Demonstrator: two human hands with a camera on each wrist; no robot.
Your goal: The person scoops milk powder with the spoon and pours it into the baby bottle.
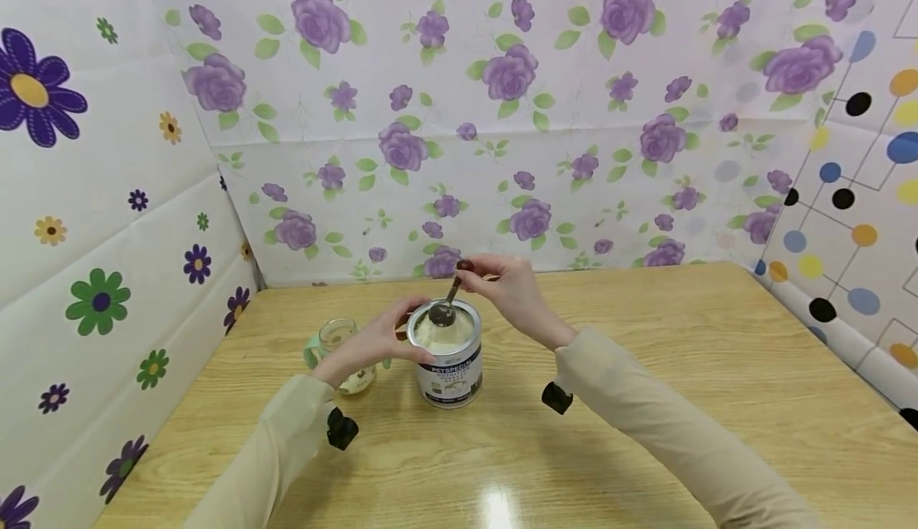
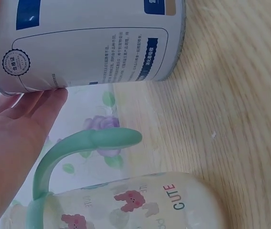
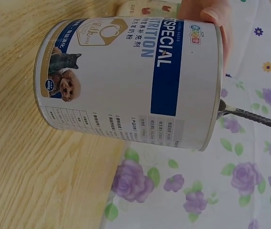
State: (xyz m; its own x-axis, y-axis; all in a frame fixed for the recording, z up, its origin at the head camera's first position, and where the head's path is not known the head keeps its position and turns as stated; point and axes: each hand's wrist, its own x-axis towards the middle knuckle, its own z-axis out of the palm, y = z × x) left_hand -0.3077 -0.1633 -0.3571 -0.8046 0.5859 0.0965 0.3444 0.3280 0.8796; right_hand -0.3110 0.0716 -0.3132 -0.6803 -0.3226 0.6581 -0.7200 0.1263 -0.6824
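A white and blue milk powder can stands upright on the table, its top off and pale powder inside. My left hand grips the can near its rim, fingers and thumb spread around the side. Between the thumb and fingers of my right hand is the dark handle of a spoon; its bowl sits at the can's mouth, over or in the powder. In the right wrist view the spoon's handle slants out of the can's opening.
Left of the can, partly behind my left forearm, stands a clear baby bottle with green handles and printed bears. The wooden table reaches back to a flowered curtain. Patterned sheets hang at both sides.
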